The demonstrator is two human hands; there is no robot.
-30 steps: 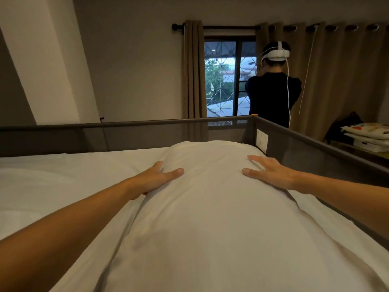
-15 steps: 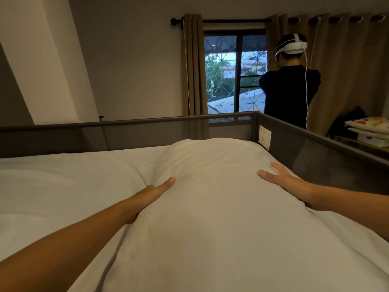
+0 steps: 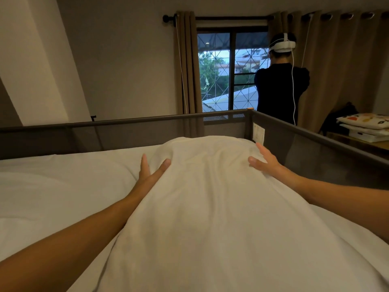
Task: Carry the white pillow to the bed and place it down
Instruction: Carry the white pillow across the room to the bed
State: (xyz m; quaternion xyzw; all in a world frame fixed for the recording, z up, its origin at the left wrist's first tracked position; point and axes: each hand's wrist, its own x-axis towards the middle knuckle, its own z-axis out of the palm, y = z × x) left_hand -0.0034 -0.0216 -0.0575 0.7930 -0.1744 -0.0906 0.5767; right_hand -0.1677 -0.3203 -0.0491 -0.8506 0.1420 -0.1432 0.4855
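Note:
The white pillow [image 3: 210,207] lies lengthwise on the white bed [image 3: 52,186], its far end near the corner of the grey mesh rail [image 3: 248,114]. My left hand [image 3: 150,170] clasps the pillow's far left side, thumb on top and fingers down the side. On the far right side my right hand [image 3: 264,162] presses in with its fingers spread. The cloth between the two hands is creased. Both forearms reach forward along the pillow.
The grey rail [image 3: 315,140] runs along the bed's far and right edges. Behind it a person in black [image 3: 280,89] with a white headset stands at the window, back turned. Folded bedding [image 3: 364,125] sits on a surface at right.
Both hands slid from resting flat on top of the pillow to its far sides and now squeeze it. The view shifted forward and slightly left.

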